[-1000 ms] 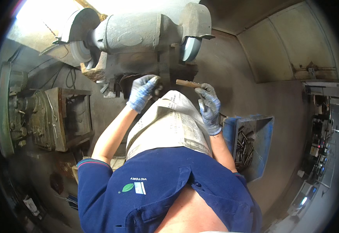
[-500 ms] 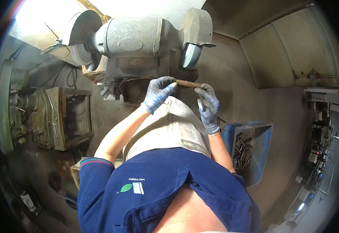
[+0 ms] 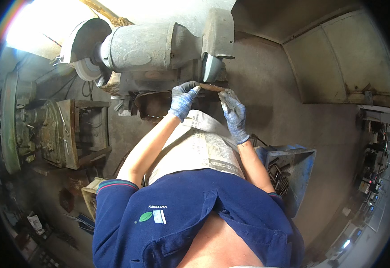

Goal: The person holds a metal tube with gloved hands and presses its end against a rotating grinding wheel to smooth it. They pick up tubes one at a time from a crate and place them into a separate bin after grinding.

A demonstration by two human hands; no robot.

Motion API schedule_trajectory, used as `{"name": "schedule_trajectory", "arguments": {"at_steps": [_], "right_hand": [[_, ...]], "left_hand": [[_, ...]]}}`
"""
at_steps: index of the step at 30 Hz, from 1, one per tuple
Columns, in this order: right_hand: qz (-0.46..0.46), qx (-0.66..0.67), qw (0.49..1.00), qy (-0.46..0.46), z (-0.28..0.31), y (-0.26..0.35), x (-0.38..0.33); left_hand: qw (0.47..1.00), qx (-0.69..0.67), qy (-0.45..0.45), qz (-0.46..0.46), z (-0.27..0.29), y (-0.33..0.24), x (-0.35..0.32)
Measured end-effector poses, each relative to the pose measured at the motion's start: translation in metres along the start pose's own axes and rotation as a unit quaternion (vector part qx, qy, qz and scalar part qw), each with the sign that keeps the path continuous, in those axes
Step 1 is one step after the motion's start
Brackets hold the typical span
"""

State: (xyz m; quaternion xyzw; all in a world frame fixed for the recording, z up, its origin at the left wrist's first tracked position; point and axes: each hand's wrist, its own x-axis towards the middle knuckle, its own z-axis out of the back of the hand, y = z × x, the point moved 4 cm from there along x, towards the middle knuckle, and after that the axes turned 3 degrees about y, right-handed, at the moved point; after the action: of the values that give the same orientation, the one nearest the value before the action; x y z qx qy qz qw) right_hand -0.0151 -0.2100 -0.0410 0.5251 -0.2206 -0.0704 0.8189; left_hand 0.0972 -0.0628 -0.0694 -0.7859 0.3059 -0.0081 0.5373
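My left hand [image 3: 184,99] and my right hand [image 3: 233,115], both in blue-and-grey work gloves, hold a short brown metal bar [image 3: 211,87] between them. Each pinches one end with thumb and fingers, and the bar lies nearly level. Just beyond it is the right grinding wheel [image 3: 211,69] of a large grey bench grinder [image 3: 143,47]. The bar is close below that wheel's lower edge; whether they touch I cannot tell. A second, whitish wheel [image 3: 87,70] shows under the left guard.
Sheets of newspaper [image 3: 190,149] cover my lap. To my right stands a blue bin [image 3: 303,176] with several metal pieces [image 3: 279,176] in it. A greenish machine [image 3: 50,134] occupies the left side. Below the grinder is a dark open-topped container [image 3: 152,107].
Both hands have brought the bar forward, nearer the right grinding wheel. The view has shifted a little, so the grinder appears farther left. The grip on both ends is kept.
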Motion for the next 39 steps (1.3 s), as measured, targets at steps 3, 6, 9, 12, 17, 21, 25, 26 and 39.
{"name": "schedule_trajectory", "arguments": {"at_steps": [3,6,9,12,17,21,25,26,39], "right_hand": [[-0.015,0.000,1.000,-0.002,0.006,-0.014,0.004],[-0.064,0.054,0.996,-0.018,0.010,-0.016,0.007],[-0.048,0.033,0.998,-0.016,0.014,-0.017,0.009],[-0.058,0.073,0.995,-0.021,0.004,-0.016,0.010],[-0.059,0.080,0.995,-0.005,-0.019,-0.010,0.016],[-0.059,0.111,0.992,0.003,-0.036,-0.020,0.018],[-0.042,0.119,0.992,0.017,-0.038,-0.019,0.019],[-0.053,0.121,0.991,0.015,-0.036,-0.023,0.018],[-0.133,0.135,0.982,0.013,-0.010,-0.057,0.008]], "left_hand": [[1.000,-0.020,-0.023,0.002,-0.004,0.018,0.008],[0.998,-0.058,-0.014,-0.011,-0.012,0.028,0.012],[0.997,-0.074,-0.031,-0.001,-0.013,0.031,0.017],[0.997,-0.071,-0.038,0.004,-0.006,0.029,0.018],[0.997,-0.040,-0.067,0.004,0.024,0.028,0.021],[0.997,-0.021,-0.079,-0.009,0.039,0.023,0.020],[0.996,-0.019,-0.082,-0.003,0.039,0.016,0.017],[0.996,-0.028,-0.084,0.002,0.038,0.016,0.017],[0.997,0.031,-0.066,0.025,0.013,0.036,0.034]]}}
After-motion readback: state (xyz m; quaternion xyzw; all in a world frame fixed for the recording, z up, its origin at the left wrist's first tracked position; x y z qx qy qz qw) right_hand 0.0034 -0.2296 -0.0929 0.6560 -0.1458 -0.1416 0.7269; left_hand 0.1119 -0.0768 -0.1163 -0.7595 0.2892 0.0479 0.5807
